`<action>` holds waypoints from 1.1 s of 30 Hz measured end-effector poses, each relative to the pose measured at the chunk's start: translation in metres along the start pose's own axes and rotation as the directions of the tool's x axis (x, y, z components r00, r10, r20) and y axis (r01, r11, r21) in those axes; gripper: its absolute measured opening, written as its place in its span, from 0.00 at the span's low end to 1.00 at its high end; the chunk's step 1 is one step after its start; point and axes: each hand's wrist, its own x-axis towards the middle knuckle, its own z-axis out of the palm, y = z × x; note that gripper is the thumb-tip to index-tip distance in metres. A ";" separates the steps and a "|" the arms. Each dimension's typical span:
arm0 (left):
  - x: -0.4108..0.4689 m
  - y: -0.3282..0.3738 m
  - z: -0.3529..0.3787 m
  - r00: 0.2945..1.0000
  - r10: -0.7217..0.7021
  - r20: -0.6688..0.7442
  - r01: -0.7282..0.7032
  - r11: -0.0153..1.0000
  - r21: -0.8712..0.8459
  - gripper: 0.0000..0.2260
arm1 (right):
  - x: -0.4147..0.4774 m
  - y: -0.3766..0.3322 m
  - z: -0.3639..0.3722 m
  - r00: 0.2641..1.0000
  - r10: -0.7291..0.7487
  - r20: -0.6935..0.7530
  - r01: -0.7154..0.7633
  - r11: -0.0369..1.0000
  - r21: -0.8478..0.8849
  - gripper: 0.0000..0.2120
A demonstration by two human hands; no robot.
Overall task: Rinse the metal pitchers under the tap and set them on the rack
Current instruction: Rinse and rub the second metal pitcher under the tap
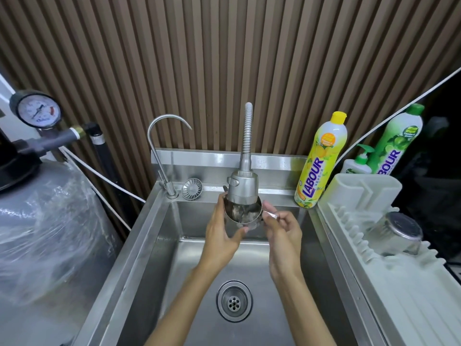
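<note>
A small metal pitcher (243,214) is held right under the spray head of the flexible tap (243,187), above the steel sink (159,236). Water swirls inside it. My left hand (224,229) wraps its body from the left and below. My right hand (283,227) pinches its handle on the right side. A second metal pitcher (396,233) lies upside down on the white dish rack (404,295) to the right of the sink.
A slim gooseneck tap (159,151) and a loose strainer (191,188) stand at the sink's back left. Yellow (321,161) and green (396,141) detergent bottles and a pump bottle (359,162) stand at the back right. A wrapped tank (47,233) with a pressure gauge (37,111) is on the left. The drain (234,300) lies below.
</note>
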 end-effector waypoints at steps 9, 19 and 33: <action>-0.023 -0.005 0.010 0.985 -0.160 -0.058 0.134 0.941 -0.312 0.27 | 0.008 -0.021 -0.023 0.993 -0.066 0.102 0.120 0.675 -0.728 0.12; -0.003 0.021 -0.022 0.993 0.053 -0.103 -0.052 0.999 0.010 0.36 | 0.006 0.006 -0.015 0.944 0.228 0.237 -0.203 0.971 -0.125 0.08; -0.026 0.002 0.001 0.985 -0.170 0.025 0.169 0.933 -0.317 0.21 | 0.005 -0.031 -0.021 0.976 -0.121 0.184 0.218 0.418 -0.882 0.12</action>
